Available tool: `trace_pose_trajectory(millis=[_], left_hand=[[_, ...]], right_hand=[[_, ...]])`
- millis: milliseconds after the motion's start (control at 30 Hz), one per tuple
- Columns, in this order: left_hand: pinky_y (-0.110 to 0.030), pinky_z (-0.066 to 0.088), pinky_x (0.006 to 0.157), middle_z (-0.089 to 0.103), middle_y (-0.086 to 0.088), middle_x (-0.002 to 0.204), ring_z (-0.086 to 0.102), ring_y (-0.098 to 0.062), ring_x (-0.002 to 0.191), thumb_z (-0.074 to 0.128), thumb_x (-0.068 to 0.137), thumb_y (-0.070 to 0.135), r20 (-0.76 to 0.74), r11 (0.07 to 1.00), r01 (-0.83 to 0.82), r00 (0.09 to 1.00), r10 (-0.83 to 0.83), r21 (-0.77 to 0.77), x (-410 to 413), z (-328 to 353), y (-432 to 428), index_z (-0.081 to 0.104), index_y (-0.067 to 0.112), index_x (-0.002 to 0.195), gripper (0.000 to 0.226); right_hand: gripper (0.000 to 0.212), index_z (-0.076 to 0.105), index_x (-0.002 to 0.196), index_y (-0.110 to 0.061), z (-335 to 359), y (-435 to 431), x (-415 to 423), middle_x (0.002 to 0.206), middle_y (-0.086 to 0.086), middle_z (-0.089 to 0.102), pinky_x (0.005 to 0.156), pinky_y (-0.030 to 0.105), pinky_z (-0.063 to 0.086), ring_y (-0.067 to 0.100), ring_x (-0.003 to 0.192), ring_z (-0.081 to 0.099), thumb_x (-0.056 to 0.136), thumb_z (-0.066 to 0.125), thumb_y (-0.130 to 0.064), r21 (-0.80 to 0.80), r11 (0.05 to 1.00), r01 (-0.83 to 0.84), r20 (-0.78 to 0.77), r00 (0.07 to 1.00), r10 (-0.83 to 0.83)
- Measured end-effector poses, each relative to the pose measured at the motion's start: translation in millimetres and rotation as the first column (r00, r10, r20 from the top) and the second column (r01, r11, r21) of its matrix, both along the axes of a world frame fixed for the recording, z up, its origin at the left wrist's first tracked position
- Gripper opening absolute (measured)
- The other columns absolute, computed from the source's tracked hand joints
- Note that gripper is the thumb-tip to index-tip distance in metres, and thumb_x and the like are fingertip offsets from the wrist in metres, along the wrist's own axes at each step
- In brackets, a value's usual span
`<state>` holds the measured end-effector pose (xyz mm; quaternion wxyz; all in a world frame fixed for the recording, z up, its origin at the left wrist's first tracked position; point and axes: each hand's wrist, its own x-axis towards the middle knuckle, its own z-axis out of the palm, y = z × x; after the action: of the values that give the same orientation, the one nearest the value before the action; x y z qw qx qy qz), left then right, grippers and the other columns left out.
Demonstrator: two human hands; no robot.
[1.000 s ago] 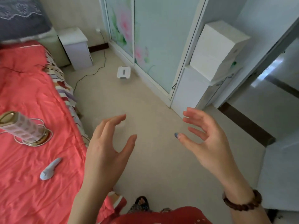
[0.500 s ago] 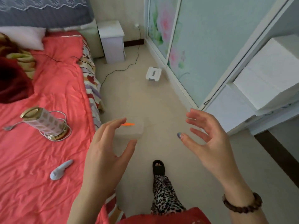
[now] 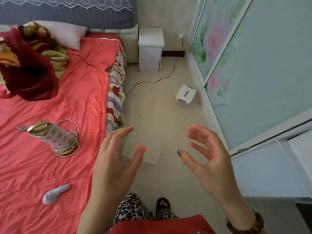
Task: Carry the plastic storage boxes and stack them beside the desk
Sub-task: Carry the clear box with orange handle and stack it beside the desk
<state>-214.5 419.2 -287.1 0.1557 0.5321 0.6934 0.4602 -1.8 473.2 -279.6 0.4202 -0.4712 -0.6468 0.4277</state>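
Note:
A clear plastic storage box [image 3: 148,151] with an orange mark on its lid sits on the beige floor beside the bed. My left hand [image 3: 114,161] hovers over its left side with fingers spread, partly covering it. To the right of the box, my right hand [image 3: 207,159] is raised with fingers loosely spread and holds nothing. A second, white-lidded storage box [image 3: 185,94] lies farther off on the floor, close to the wardrobe's sliding door.
A bed with a red sheet [image 3: 50,132] fills the left, carrying a lamp [image 3: 54,137] and a grey sock [image 3: 55,194]. A white nightstand [image 3: 150,49] stands at the far wall, and a black cable [image 3: 152,81] crosses the floor. Sliding wardrobe doors [image 3: 253,65] line the right.
The view has swung left and down along the bed. The clear box has come into full view under my left hand. Both hands keep the same spread pose.

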Motion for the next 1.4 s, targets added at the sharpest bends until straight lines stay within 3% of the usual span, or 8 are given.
trace_pose_trajectory(millis=[300, 633, 733, 933, 1000, 1133, 1300, 1400], left_hand=[[-0.02, 0.039, 0.101, 0.058, 0.01, 0.125, 0.052, -0.004, 0.123, 0.068, 0.081, 0.033, 0.002, 0.999, 0.03, 1.0, -0.03, -0.042, -59.2, -1.7, 89.9, 0.058, 0.023, 0.126, 0.048], [-0.019, 0.04, 0.098, 0.058, 0.011, 0.121, 0.053, -0.004, 0.119, 0.068, 0.081, 0.031, 0.028, 0.99, 0.114, 0.993, -0.112, -0.086, -143.8, -34.4, 183.7, 0.059, 0.024, 0.124, 0.044], [-0.016, 0.039, 0.099, 0.057, 0.014, 0.122, 0.052, 0.0, 0.12, 0.068, 0.082, 0.03, 0.064, 0.988, 0.108, 0.993, -0.102, -0.106, -150.4, -64.8, 207.2, 0.058, 0.026, 0.124, 0.043], [-0.036, 0.043, 0.1, 0.056, 0.012, 0.12, 0.054, -0.012, 0.119, 0.076, 0.083, 0.022, 0.092, 0.966, 0.108, 0.992, -0.089, -0.234, -153.1, -146.0, 249.0, 0.058, 0.021, 0.123, 0.044], [-0.034, 0.042, 0.101, 0.055, 0.014, 0.122, 0.052, -0.01, 0.12, 0.077, 0.081, 0.022, 0.107, 0.945, 0.108, 0.991, -0.079, -0.309, -153.9, -176.3, 254.5, 0.057, 0.021, 0.127, 0.05], [-0.025, 0.037, 0.099, 0.047, 0.028, 0.121, 0.045, 0.0, 0.118, 0.075, 0.081, 0.034, 0.145, 0.883, 0.118, 0.988, -0.057, -0.455, -155.1, -239.4, 262.5, 0.052, 0.026, 0.133, 0.057], [-0.027, 0.035, 0.104, 0.05, 0.002, 0.137, 0.045, -0.016, 0.129, 0.076, 0.081, 0.031, 0.189, 0.749, 0.148, 0.981, -0.031, -0.645, -152.7, -325.7, 272.0, 0.048, 0.017, 0.14, 0.067], [-0.033, 0.039, 0.104, 0.049, -0.001, 0.141, 0.045, -0.016, 0.129, 0.074, 0.083, 0.036, 0.204, 0.699, 0.156, 0.979, -0.015, -0.698, -151.7, -369.2, 280.1, 0.044, 0.017, 0.143, 0.07]], right_hand=[[0.06, 0.055, 0.129, -0.028, -5.2, 92.2, -63.5, 0.127, -0.015, 0.063, 0.098, 0.024, 0.052, 0.01, 0.122, 0.061, 0.079, 0.082, -0.009, -0.025, 1.0, -0.007, -0.022, 1.0, 0.006], [0.058, 0.057, 0.127, -0.034, -38.4, 163.5, -126.1, 0.127, -0.012, 0.065, 0.095, 0.021, 0.052, 0.01, 0.122, 0.062, 0.079, 0.08, -0.01, -0.13, 0.981, 0.142, -0.072, 0.986, -0.152], [0.059, 0.057, 0.127, -0.034, -67.1, 187.5, -133.8, 0.127, -0.012, 0.065, 0.096, 0.022, 0.052, 0.012, 0.121, 0.062, 0.08, 0.079, -0.004, -0.172, 0.969, 0.175, -0.1, 0.976, -0.194], [0.066, 0.051, 0.133, -0.036, -154.8, 235.0, -140.2, 0.132, -0.016, 0.061, 0.102, 0.026, 0.05, 0.004, 0.124, 0.058, 0.081, 0.08, -0.009, -0.302, 0.939, 0.166, -0.016, 0.984, -0.178], [0.073, 0.046, 0.137, -0.041, -186.8, 245.1, -139.9, 0.139, -0.015, 0.056, 0.106, 0.027, 0.046, 0.001, 0.129, 0.053, 0.08, 0.082, -0.014, -0.369, 0.914, 0.17, 0.025, 0.985, -0.173], [0.09, 0.036, 0.152, -0.029, -252.8, 259.7, -136.4, 0.151, -0.007, 0.046, 0.107, 0.023, 0.039, 0.005, 0.138, 0.044, 0.077, 0.085, -0.022, -0.486, 0.849, 0.209, 0.116, 0.978, -0.174], [0.098, 0.027, 0.156, -0.028, -331.2, 271.8, -133.5, 0.158, -0.006, 0.036, 0.108, 0.025, 0.034, 0.006, 0.139, 0.038, 0.077, 0.084, -0.031, -0.606, 0.761, 0.231, 0.18, 0.972, -0.151], [0.102, 0.023, 0.157, -0.028, -372.3, 277.0, -132.7, 0.159, -0.006, 0.034, 0.107, 0.025, 0.033, 0.007, 0.14, 0.036, 0.076, 0.084, -0.036, -0.656, 0.709, 0.257, 0.202, 0.966, -0.163]])
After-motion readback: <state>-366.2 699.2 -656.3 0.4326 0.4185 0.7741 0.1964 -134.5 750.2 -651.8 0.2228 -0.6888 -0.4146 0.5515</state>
